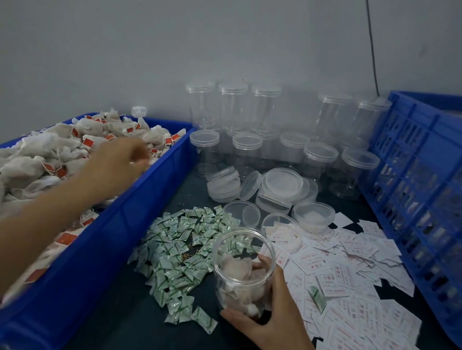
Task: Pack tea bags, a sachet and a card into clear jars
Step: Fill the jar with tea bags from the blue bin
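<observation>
Shows a dark table [128,323] against a grey wall [124,51], looking forward and down.

On the left, a long blue bin [110,249] heaped with white tea bags [40,161] bearing red tags. Reaches across that heap with the left hand [119,156], palm down just above the bags; too blurred to tell whether the fingers grasp a bag or hang loose.

Near the front, grips an open jar [244,268] with the right hand [271,317], thumb on the near side and fingers wrapped round the far side. Tilts the jar's mouth toward the viewer. Inside, at the bottom, a few tea bags.

Just left of the jar, a loose pile of small green-and-white sachets [179,252] on the table. To its right, a wide scatter of white cards [352,272] with red print, with one stray sachet lying on them.

Behind these, a cluster of loose clear lids [284,182], some stacked, some upturned. Further back, against the wall, rows of empty lidded jars [233,106], some stacked two high.

At the right edge, a blue slatted crate [422,183]. Above it, a thin dark cable [371,48] running down the wall.
</observation>
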The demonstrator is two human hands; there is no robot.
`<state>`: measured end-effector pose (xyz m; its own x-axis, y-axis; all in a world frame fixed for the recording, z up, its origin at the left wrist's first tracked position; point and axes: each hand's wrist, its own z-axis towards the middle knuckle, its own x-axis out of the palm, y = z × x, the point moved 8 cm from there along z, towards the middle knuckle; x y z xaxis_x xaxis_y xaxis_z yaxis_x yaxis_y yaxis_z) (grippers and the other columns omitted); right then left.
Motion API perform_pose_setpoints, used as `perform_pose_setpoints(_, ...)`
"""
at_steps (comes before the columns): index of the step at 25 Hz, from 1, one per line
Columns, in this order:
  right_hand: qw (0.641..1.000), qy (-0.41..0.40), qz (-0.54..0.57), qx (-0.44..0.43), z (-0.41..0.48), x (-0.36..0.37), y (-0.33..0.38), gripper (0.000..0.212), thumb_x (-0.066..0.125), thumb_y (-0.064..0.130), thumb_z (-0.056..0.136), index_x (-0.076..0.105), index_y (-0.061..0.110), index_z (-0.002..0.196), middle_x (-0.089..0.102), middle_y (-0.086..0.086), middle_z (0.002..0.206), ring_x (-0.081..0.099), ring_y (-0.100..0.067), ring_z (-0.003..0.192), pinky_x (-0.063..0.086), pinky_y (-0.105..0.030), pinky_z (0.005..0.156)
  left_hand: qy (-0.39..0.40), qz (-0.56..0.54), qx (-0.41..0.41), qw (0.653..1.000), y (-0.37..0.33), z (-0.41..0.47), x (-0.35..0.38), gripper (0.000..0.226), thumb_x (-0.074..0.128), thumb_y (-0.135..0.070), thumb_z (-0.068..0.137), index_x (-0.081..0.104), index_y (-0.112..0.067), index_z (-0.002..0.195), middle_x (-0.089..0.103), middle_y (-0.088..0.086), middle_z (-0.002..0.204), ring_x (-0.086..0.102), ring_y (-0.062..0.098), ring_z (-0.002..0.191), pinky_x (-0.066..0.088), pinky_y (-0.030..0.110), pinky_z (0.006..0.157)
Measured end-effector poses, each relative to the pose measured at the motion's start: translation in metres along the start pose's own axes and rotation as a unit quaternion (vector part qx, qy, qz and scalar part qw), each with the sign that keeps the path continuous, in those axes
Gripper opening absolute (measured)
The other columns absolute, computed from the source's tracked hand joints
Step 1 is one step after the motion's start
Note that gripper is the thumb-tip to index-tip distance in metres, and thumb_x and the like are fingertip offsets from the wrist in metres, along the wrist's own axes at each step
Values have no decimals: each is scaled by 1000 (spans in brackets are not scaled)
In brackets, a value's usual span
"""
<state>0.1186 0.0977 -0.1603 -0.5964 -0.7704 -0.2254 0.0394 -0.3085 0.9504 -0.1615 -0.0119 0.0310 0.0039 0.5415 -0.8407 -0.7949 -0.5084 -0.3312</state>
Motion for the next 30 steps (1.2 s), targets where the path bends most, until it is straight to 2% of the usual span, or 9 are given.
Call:
perform_pose_setpoints(2,1000,3,4,1,0,0,0,99,92,59,57,31,61,134,54,28,133,58,4,119,48,-11,94,67,193,-84,975,92,2,6,15,59,-21,91,61,-15,105,60,1,92,58,19,84,51,38,78)
perform_pose_setpoints(4,1000,7,11,1,0,1,0,98,93,57,56,32,62,133,55,28,132,59,4,118,48,-10,92,214,369,-144,893,166,-28,31,50,60,-48,86,49,-25,128,54,3,123,53,23,110,48,42,95)
perform_pose_setpoints(6,1000,6,10,-2,1,2,0,99,94,56,56,32,62,133,55,27,133,59,2,119,49,-11,92,237,479,-124,836,194,-49,45,77,54,-63,82,27,-27,145,31,3,148,37,25,131,38,42,106)
perform_pose_setpoints(10,1000,3,16,1,0,2,-3,100,94,54,56,33,59,135,56,23,135,61,-1,118,50,-11,90,116,441,-95,885,160,-43,33,65,63,-49,82,38,-22,135,47,1,135,49,18,122,43,36,97)
perform_pose_setpoints(17,1000,3,8,-6,0,2,3,90,93,55,56,37,66,126,57,30,129,64,3,111,50,-8,84,103,485,-94,864,135,-45,10,32,66,-50,81,62,-34,109,48,3,119,45,20,113,40,33,95)
perform_pose_setpoints(19,1000,4,13,-8,0,1,4,89,94,53,56,38,65,125,57,30,128,64,3,110,50,-8,84,50,405,-74,910,120,-44,3,21,68,-41,83,65,-25,96,50,7,109,46,25,105,41,40,91)
perform_pose_setpoints(22,1000,11,20,-4,0,3,4,90,95,50,56,39,67,124,58,31,127,65,2,109,50,-8,83,-68,83,-93,990,84,-41,-23,15,59,-21,92,55,-9,85,56,14,93,53,28,86,44,42,75)
perform_pose_setpoints(27,1000,2,14,-1,2,1,5,88,93,56,53,38,67,121,58,32,127,63,3,111,48,-7,85,-42,-235,-22,971,-18,-38,-25,12,56,-8,93,54,-13,82,65,1,80,63,8,66,52,17,55)
perform_pose_setpoints(30,1000,6,16,-1,0,2,4,88,94,56,53,39,64,122,58,29,128,63,0,113,49,-9,87,-9,-370,-32,929,-57,-39,-14,23,44,5,96,53,-13,83,64,-3,73,54,2,55,44,16,48)
